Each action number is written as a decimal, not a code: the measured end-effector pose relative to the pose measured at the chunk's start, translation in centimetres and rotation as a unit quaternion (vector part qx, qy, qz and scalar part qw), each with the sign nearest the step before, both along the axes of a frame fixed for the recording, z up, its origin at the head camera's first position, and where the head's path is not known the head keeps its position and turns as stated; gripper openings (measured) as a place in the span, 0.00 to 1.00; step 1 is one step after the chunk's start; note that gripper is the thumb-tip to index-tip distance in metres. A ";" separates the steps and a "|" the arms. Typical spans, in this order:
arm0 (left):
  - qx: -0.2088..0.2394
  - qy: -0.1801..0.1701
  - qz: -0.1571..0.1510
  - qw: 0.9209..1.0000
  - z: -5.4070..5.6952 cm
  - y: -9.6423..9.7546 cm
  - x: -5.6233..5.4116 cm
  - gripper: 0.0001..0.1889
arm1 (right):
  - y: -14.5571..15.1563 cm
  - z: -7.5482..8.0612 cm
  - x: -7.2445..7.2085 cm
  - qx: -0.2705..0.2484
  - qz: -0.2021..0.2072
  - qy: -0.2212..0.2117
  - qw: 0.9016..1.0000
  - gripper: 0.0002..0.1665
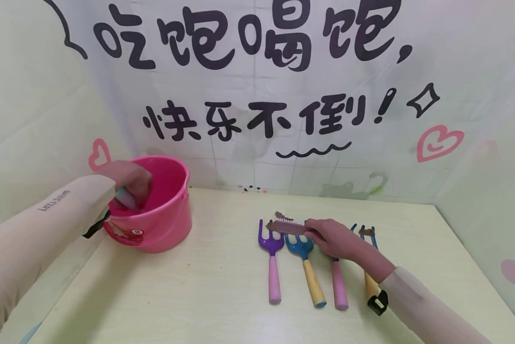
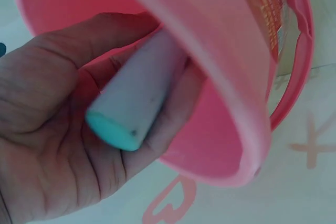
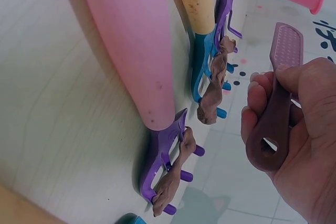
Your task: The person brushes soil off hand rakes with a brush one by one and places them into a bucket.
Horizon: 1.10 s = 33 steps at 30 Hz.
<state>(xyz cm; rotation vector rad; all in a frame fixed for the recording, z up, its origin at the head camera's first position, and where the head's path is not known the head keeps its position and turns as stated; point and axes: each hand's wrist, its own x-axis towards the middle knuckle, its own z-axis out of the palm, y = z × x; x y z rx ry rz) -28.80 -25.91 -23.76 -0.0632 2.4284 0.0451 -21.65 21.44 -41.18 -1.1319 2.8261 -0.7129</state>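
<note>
My left hand [image 1: 130, 179] reaches into the mouth of a pink bucket [image 1: 169, 227]. In the left wrist view, its fingers curl round a pale lilac handle [image 2: 134, 87] with a teal end; the tool's far part is hidden inside the bucket. My right hand [image 1: 332, 236] grips a mauve brush [image 1: 289, 228] by its holed handle, white bristles facing away. The brush is over the tines of a purple fork [image 1: 274, 282] with a pink handle and a blue fork [image 1: 314, 284] with a yellow handle. Brown strips [image 3: 212, 95] lie across fork tines.
Right of these lie another pink-handled fork [image 1: 339, 289], partly behind my right hand, and a yellow-handled fork [image 1: 370, 286] beyond my wrist. All rest on a pale wooden table [image 1: 206, 296]. A printed sheet [image 1: 240, 86] hangs behind.
</note>
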 end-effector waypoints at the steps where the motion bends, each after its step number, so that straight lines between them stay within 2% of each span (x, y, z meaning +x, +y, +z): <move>1: -0.005 0.003 -0.014 1.000 0.2 -0.1 0.0 0.16 | 0.0 0.0 0.0 0.000 0.000 0.000 1.000 0.03; 5: -0.003 0.009 -0.031 0.999 1.0 -0.3 -0.1 0.16 | -0.1 0.0 0.0 0.002 -0.001 -0.002 1.000 0.03; 9: 0.027 0.002 -0.006 1.000 1.4 -0.3 -0.1 0.19 | -0.1 0.1 0.0 0.004 -0.001 0.002 1.000 0.03; 11: 0.041 0.007 -0.005 0.999 1.7 -0.3 -0.1 0.19 | -0.1 0.2 0.1 0.004 -0.001 0.004 1.000 0.03; 18: 0.091 0.029 -0.050 0.994 3.3 1.5 0.1 0.09 | 0.1 0.6 0.1 0.000 0.000 0.011 1.000 0.02; 21: 0.106 0.054 -0.079 0.990 3.9 2.7 0.3 0.08 | 0.1 0.6 0.1 0.002 0.000 0.013 1.000 0.02; 24: 0.112 0.093 -0.130 0.981 4.5 4.0 0.9 0.06 | 0.1 0.7 0.0 0.004 -0.002 0.011 1.000 0.03; 28: 0.107 0.147 -0.205 0.962 5.0 6.5 2.3 0.07 | 0.3 0.6 -0.1 0.001 -0.008 0.012 1.000 0.03; 30: 0.102 0.161 -0.229 0.955 4.8 8.0 3.2 0.09 | 0.4 0.6 -0.2 -0.001 -0.011 0.015 1.000 0.02; 33: 0.088 0.184 -0.266 0.942 3.5 10.4 4.6 0.13 | 0.4 0.6 -0.3 -0.002 -0.014 0.020 1.000 0.02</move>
